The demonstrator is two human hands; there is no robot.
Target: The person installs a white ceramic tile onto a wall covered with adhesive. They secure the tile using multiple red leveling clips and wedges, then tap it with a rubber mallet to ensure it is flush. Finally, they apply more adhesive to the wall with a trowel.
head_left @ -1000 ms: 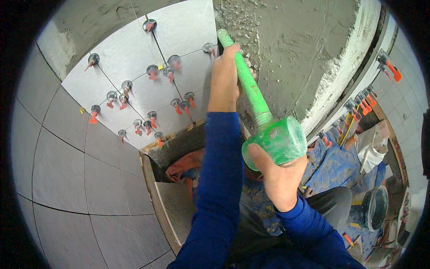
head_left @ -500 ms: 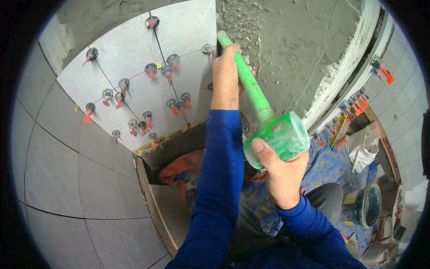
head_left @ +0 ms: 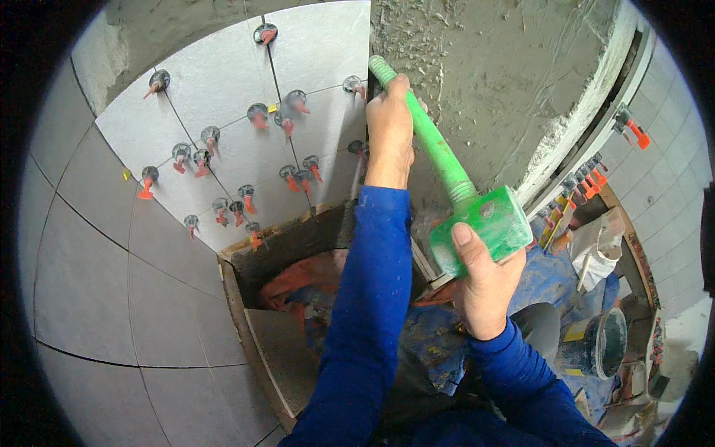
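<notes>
A green mallet (head_left: 448, 162) with a ribbed handle and a broad, dusty head slants across the view in front of the wall. My left hand (head_left: 390, 127) is closed round the upper part of its handle, close to the right edge of the light grey tiles (head_left: 216, 82); some of its fingers are hidden behind the handle. Lower down, my right hand (head_left: 491, 290) grips the mallet head, thumb on top and fingers mostly out of sight underneath. Levelling clips with red wing caps (head_left: 287, 123) stick out along the tile joints.
Darker grey tiles (head_left: 82, 283) cover the left side. Rough mortar (head_left: 491, 82) coats the wall at right. A wooden-edged recess (head_left: 298, 238) lies below the light tiles. At lower right are a bucket (head_left: 596, 343), a white bag (head_left: 598, 249), blue sheeting (head_left: 547, 279) and more orange clips (head_left: 592, 182).
The mallet has moved a little to the right with both hands on it, and its head has tilted slightly. The whole view has shifted slightly too.
</notes>
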